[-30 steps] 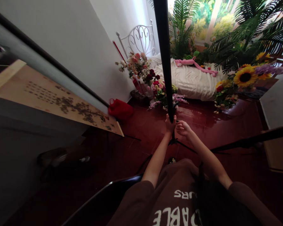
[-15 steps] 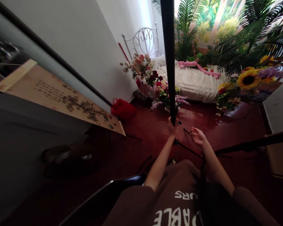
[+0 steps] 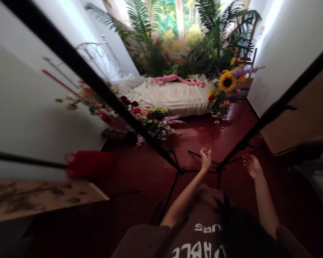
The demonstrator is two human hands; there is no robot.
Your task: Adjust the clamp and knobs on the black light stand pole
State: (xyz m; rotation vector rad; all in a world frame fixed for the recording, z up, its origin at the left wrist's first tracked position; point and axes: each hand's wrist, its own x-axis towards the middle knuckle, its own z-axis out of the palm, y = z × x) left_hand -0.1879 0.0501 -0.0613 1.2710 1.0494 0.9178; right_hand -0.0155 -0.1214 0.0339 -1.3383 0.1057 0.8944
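My left hand (image 3: pixel 206 159) is raised with its thumb and fingers apart, holding nothing. It is between two tall black stands, nearer the legs of the right stand (image 3: pixel 261 123). My right hand (image 3: pixel 252 166), fingers loosely spread and empty, is just to the right of that stand's lower pole. The left stand (image 3: pixel 121 113) slants from the upper left down to its spread legs on the floor, and neither hand grips it. Both poles run out of the picture at the top, so their upper ends are hidden.
Ahead is a bed with a cream cover (image 3: pixel 174 98), flanked by flower bunches (image 3: pixel 150 120) and sunflowers (image 3: pixel 227 82). A red bag (image 3: pixel 87 163) and a painted scroll (image 3: pixel 43 197) are at left. A brown board (image 3: pixel 298 111) leans at right, above the dark red floor (image 3: pixel 199 134).
My left hand has let go of the left stand's pole and moved right. My right hand has also moved right, its fingers opening. The view has turned to the right.
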